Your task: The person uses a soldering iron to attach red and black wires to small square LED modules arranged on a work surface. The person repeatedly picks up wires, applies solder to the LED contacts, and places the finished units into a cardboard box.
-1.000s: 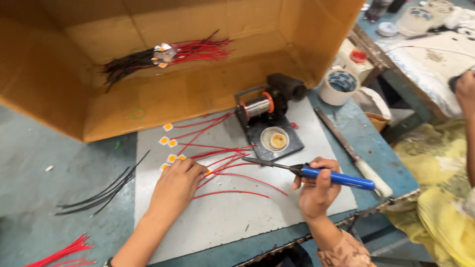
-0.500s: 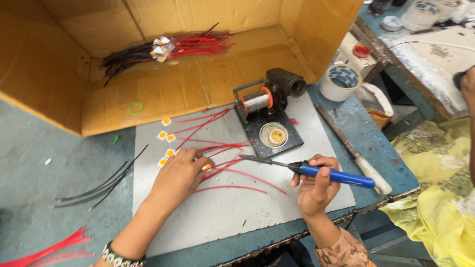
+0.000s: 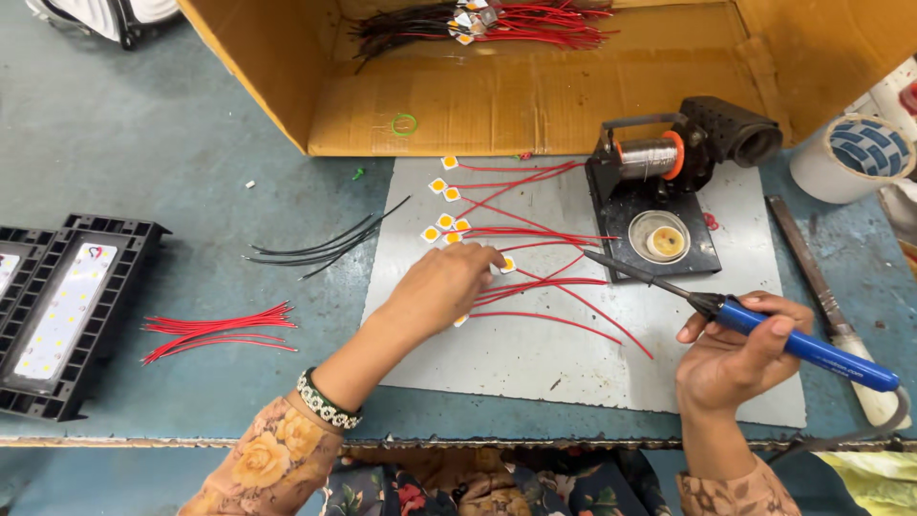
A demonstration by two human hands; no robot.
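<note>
My left hand [image 3: 441,285] lies palm down on the grey metal sheet [image 3: 573,358], its fingertips pressing a small white-and-yellow LED chip [image 3: 507,264] with a red wire attached. Several more LED chips [image 3: 446,196] with red wires [image 3: 535,287] fan out across the sheet beside it. My right hand [image 3: 740,355] grips a blue-handled soldering iron [image 3: 798,346], whose tip [image 3: 592,256] points left over the sheet, a short way right of my left fingertips.
A black soldering stand [image 3: 659,205] with a solder spool and a sponge tin sits at the sheet's back right. An open cardboard box [image 3: 535,91] holds bundled wires behind. Loose black wires [image 3: 325,250], red wires [image 3: 215,330], a black LED lamp housing [image 3: 62,311] and a tape roll [image 3: 855,158] lie around.
The view has swung left and lower, so the lamp housing now shows. My left hand stays on the chips; the soldering iron is still held over the sheet.
</note>
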